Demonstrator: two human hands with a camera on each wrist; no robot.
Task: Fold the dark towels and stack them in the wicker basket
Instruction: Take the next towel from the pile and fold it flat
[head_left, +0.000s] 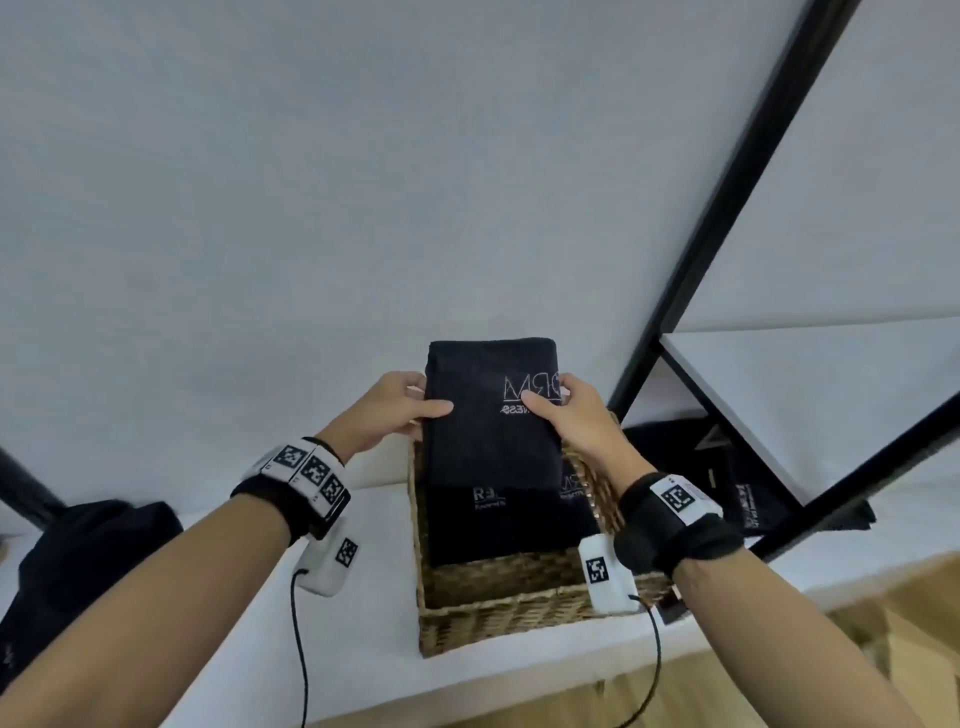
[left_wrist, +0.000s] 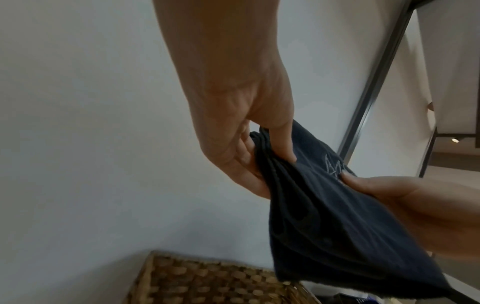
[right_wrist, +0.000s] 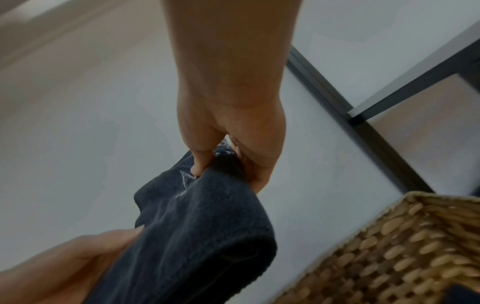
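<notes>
Folded dark towel (head_left: 488, 426) held above wicker basket (head_left: 498, 613) holding folded towels (head_left: 498, 525).

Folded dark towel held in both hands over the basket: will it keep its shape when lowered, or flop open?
The folded towel is probably floppy: its layers sag between the left hand and right hand. Each grip pinches an edge, so the folds likely hold until release. It looks soft and unlikely to slip, and should settle flat in the wicker basket.

Head view: bright, even, soft light, no hard shadows, no glare. Wide-angle lens bends the black shelf frame (head_left: 727, 208) w/ stretch at edges. Both wrist views dimmer, grainy. Wicker basket (right_wrist: 389, 246) smeared by blur at btm; folded dark towel (left_wrist: 324, 216) shows little texture.
</notes>
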